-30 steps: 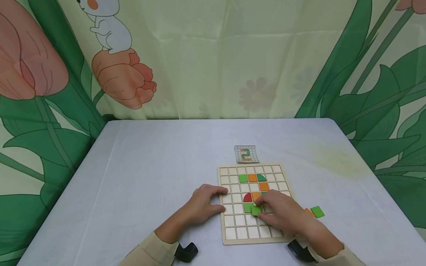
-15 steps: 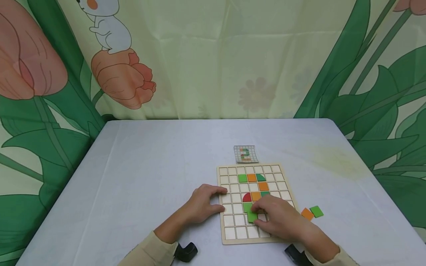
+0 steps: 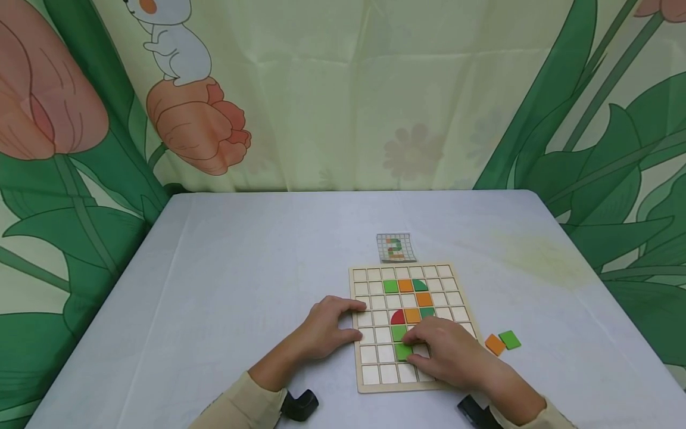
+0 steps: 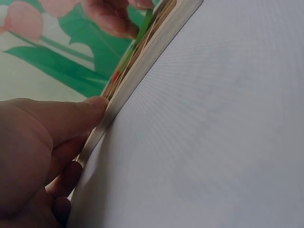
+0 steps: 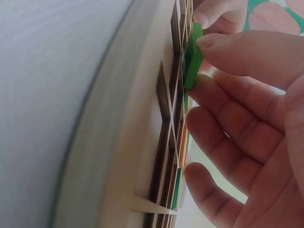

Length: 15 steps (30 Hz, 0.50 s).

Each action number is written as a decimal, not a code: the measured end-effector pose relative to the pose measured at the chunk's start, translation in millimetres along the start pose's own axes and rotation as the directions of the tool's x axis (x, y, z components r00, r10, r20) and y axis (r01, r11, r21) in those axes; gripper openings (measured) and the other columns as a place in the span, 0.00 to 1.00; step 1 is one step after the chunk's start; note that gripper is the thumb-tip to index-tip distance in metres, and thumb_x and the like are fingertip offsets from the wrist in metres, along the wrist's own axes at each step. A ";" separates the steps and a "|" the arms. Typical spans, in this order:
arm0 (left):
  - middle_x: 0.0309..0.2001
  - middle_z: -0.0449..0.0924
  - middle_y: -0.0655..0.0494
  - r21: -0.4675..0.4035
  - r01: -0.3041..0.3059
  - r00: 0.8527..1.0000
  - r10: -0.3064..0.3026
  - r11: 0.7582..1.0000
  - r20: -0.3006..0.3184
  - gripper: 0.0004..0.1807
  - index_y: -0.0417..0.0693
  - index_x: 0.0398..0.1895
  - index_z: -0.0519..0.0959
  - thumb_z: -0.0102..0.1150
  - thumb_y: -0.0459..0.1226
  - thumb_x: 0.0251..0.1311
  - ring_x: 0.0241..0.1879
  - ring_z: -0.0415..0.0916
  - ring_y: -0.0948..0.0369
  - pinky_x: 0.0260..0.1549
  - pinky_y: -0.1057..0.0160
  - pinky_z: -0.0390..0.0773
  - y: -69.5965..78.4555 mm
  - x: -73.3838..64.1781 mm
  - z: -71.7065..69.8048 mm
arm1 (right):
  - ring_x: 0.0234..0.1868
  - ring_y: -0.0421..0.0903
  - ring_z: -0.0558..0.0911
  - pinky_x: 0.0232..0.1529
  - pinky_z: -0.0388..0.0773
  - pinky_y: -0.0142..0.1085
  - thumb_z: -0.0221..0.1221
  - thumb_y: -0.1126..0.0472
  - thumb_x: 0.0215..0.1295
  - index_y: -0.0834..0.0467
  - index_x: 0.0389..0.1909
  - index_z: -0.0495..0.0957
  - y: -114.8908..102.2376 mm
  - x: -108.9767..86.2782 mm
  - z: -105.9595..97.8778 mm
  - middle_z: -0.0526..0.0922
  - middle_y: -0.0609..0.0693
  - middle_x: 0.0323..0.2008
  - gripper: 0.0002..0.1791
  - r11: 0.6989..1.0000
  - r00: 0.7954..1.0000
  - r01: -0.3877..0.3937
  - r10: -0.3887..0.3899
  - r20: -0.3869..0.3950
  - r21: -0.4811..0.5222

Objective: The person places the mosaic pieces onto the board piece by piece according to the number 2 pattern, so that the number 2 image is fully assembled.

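A wooden grid board (image 3: 368,375) lies on the table, with coloured tiles set in some of its cells. My right hand (image 3: 453,350) pinches a green square tile (image 3: 403,352) between thumb and fingers, low over the board's second row from the front. The right wrist view shows this tile (image 5: 193,57) tilted, standing proud of the grid lines. Another green tile (image 3: 398,333) sits in the row behind it, below a red quarter-round tile (image 3: 398,317) and an orange tile (image 3: 412,316). Thumb and forefinger spread, my left hand (image 3: 328,329) rests against the board's left edge.
An orange tile (image 3: 495,344) and a green tile (image 3: 510,339) lie loose on the white cloth right of the board. Behind the board is a small card (image 3: 396,248) with a printed coloured grid pattern. A patterned curtain (image 3: 343,107) hangs beyond the table.
My right hand has moved the green tile slightly left and toward the front edge, from beside the other green tile to the row in front. My left hand has stayed in place.
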<state>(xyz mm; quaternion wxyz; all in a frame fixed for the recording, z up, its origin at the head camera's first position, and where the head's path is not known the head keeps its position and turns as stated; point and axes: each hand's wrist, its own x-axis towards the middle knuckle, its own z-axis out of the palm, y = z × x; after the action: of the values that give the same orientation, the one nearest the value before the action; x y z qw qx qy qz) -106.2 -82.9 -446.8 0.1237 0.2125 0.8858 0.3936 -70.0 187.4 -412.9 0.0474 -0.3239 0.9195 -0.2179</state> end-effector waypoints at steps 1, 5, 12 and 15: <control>0.59 0.77 0.57 0.002 -0.001 1.000 0.001 1.000 0.000 0.25 0.51 0.61 0.80 0.71 0.39 0.58 0.63 0.67 0.53 0.62 0.46 0.65 0.2 -0.1 0.0 | 0.39 0.35 0.77 0.42 0.77 0.38 0.69 0.56 0.59 0.49 0.40 0.85 0.1 0.0 0.1 0.80 0.32 0.36 0.08 1.000 1.000 0.000 0.000 -0.001 0.000; 0.58 0.77 0.57 -0.001 0.003 1.000 -0.003 1.000 0.000 0.25 0.51 0.61 0.80 0.71 0.39 0.58 0.63 0.67 0.54 0.62 0.47 0.65 0.4 0.1 0.0 | 0.39 0.35 0.77 0.42 0.77 0.38 0.70 0.55 0.59 0.49 0.40 0.85 0.0 0.1 0.7 0.81 0.32 0.36 0.08 1.000 1.000 -0.008 0.008 -0.002 0.002; 0.59 0.77 0.57 0.010 0.010 1.000 -0.010 1.000 -0.001 0.25 0.52 0.61 0.80 0.71 0.39 0.58 0.63 0.67 0.53 0.62 0.46 0.65 0.4 0.7 -0.2 | 0.39 0.36 0.78 0.43 0.78 0.39 0.70 0.55 0.59 0.50 0.39 0.86 -1.3 1.2 1.3 0.81 0.33 0.36 0.08 1.000 1.000 -0.015 0.015 -0.011 -0.011; 0.59 0.77 0.57 0.009 0.010 1.000 -0.010 1.000 0.000 0.25 0.52 0.61 0.80 0.71 0.39 0.58 0.63 0.67 0.53 0.61 0.46 0.65 0.5 0.7 -0.5 | 0.39 0.35 0.78 0.43 0.78 0.39 0.70 0.55 0.59 0.51 0.39 0.86 -2.6 1.8 1.0 0.82 0.33 0.35 0.08 1.000 1.000 -0.023 0.023 -0.003 -0.015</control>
<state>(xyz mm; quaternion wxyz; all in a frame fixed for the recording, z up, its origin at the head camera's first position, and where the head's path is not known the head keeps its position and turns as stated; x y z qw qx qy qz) -106.8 -82.6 -446.1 0.1247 0.2087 0.8886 0.3889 -69.7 184.1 -412.6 0.0460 -0.3135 0.9248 -0.2108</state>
